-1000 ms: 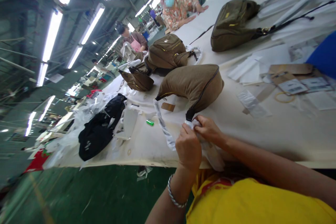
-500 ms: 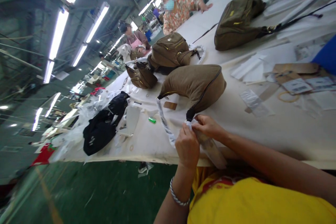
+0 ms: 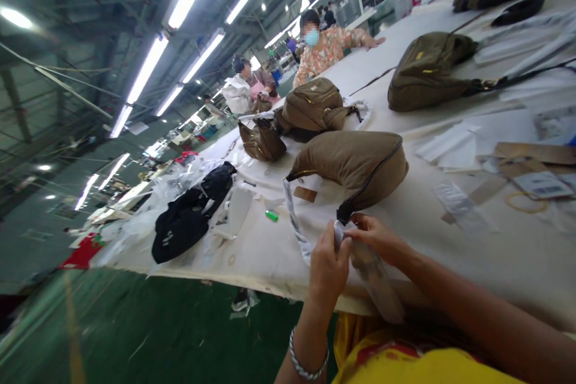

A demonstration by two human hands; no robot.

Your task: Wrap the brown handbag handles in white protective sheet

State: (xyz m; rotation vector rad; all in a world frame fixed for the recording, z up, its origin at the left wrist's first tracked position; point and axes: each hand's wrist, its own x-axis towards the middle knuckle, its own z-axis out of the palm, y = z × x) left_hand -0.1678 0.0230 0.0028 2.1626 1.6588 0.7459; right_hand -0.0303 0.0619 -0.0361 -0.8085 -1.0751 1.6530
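Observation:
A curved brown bag [image 3: 355, 162] lies on the cream table [image 3: 450, 252] just in front of me. Its strap [image 3: 294, 222] is wrapped in clear plastic and loops down towards the table edge. My left hand [image 3: 327, 270], with a silver bangle on the wrist, pinches the plastic wrap at the strap's end. My right hand [image 3: 375, 237] is closed on the same wrapped strap end, just below the bag's black tab. More clear wrap [image 3: 382, 288] hangs down below my hands.
Other brown bags [image 3: 310, 109] [image 3: 427, 72] [image 3: 261, 141], a black bag [image 3: 191, 213], a small green object [image 3: 271, 215], paper tags and a rubber band [image 3: 524, 203] lie on the table. Two people [image 3: 328, 45] [image 3: 252, 81] work along the far side. Green floor lies left.
The view has tilted up and shifted, so everything sits lower and more to the right. My hands stay on the wrapped strap end, the left hand raised slightly with its fingers higher.

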